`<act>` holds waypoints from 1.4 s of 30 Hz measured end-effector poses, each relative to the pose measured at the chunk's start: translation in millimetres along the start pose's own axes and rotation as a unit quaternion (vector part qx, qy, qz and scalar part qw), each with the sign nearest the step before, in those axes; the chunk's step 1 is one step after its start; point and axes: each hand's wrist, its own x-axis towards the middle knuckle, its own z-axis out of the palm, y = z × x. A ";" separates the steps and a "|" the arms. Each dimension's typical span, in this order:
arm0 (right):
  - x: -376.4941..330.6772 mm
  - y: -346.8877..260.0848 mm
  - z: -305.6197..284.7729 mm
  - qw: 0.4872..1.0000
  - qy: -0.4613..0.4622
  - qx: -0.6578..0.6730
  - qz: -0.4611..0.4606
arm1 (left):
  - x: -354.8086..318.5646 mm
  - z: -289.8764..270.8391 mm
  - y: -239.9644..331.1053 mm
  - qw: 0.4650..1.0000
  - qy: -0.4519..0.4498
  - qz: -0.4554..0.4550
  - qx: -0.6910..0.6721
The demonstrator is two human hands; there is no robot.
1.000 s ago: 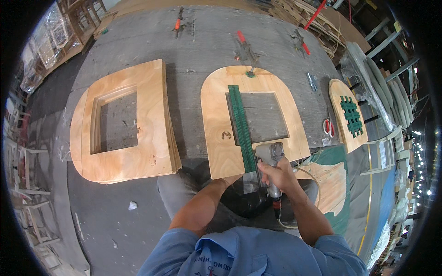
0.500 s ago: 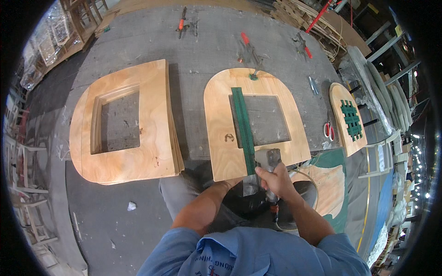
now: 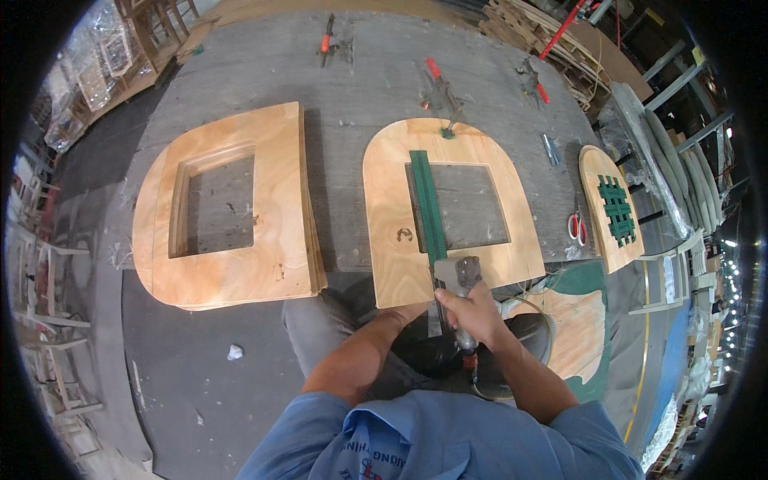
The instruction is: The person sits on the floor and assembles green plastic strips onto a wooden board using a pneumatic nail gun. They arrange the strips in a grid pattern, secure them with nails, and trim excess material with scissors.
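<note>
My right hand is closed around the handle of a grey staple gun, with an air hose fitting at its lower end. The gun's head rests over a green webbing strap near the close edge of a D-shaped plywood frame. The strap crosses the left part of the frame's square opening and passes over that edge. My left hand is at the same edge, left of the strap; its fingers are hidden beneath the wood, so their grip does not show.
Left of the frame lies a stack of similar plywood frames. On the right are red-handled scissors and a rounded panel with woven green webbing. Red-handled pliers-like tools lie farther back on the grey-covered table.
The staple gun has shifted left with my right hand and now covers the strap near the frame's edge. My left hand stays at that edge. The whole view has moved slightly.
</note>
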 end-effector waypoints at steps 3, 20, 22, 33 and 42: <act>-0.6 3.4 -4.9 0.996 0.012 0.078 -0.029 | -5.8 15.3 3.5 0.999 0.048 0.021 -0.002; -23.6 24.4 -44.0 0.984 0.023 0.174 -0.026 | 51.1 -156.9 46.0 0.826 -0.146 -0.233 -0.492; -23.8 23.3 -48.2 0.976 0.012 0.213 -0.039 | 58.5 -164.4 46.9 0.879 -0.245 -0.182 -0.366; -53.5 37.6 -93.7 0.852 -0.056 0.518 -0.055 | -50.4 -97.0 142.0 0.620 -0.227 -0.189 -0.727; -98.5 84.6 -141.0 0.745 -0.058 0.646 -0.156 | -26.7 -71.7 209.6 0.527 -0.394 -0.067 -0.750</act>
